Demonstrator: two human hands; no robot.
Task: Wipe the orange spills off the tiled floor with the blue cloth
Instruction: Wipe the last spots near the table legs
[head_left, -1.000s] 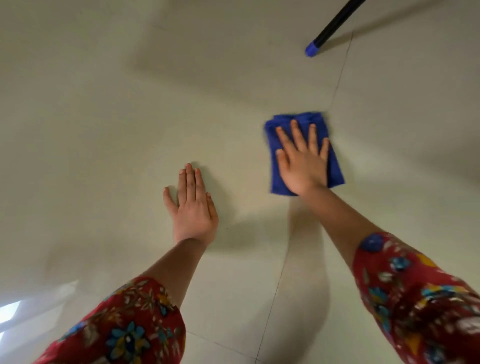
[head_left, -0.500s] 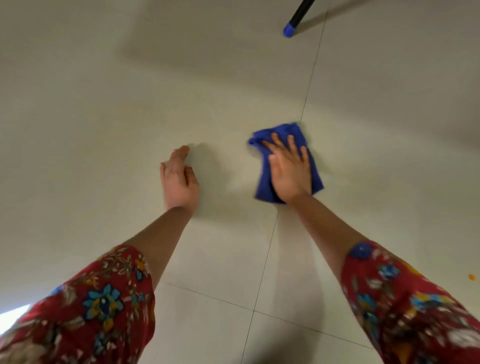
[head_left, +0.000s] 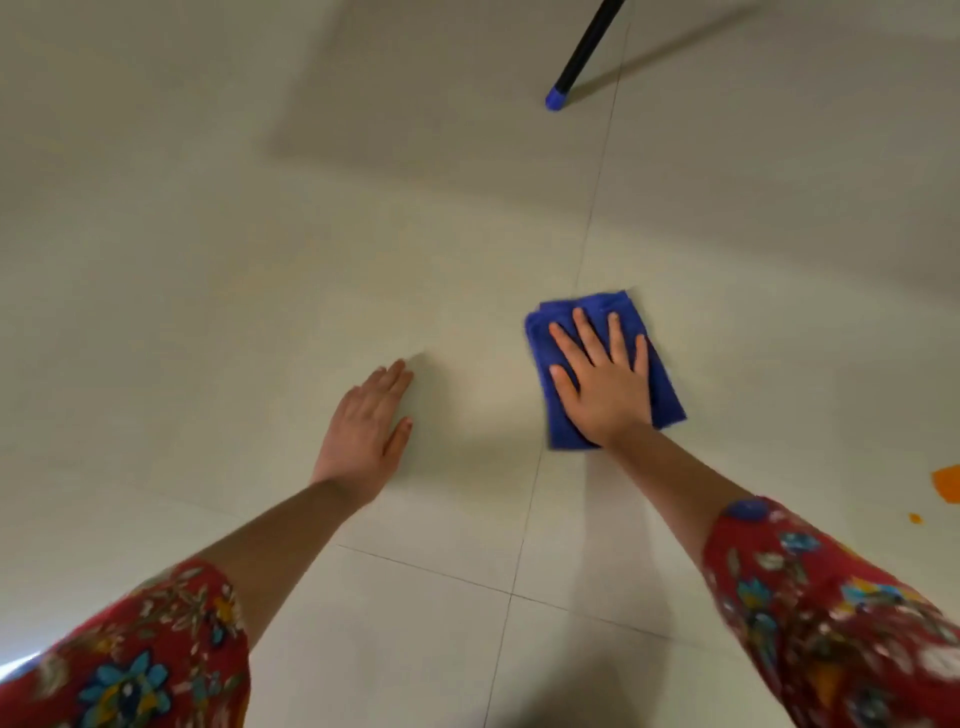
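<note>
Right hand (head_left: 605, 387) flat, fingers spread, pressing blue cloth (head_left: 667, 387); left hand (head_left: 363, 423) open on tiled floor (head_left: 208, 260). Orange spills (head_left: 948, 483) right of cloth; black pole (head_left: 579, 57) beyond it.

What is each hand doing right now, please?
Left hand: open, flat on the pale tiled floor, holding nothing.
Right hand: open, fingers spread, pressing the folded blue cloth onto the floor.

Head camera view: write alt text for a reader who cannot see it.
A right hand presses flat on a folded blue cloth on the pale tiled floor, while the left hand rests on the bare tile beside it. Orange spills show at the right edge, apart from the cloth.
</note>
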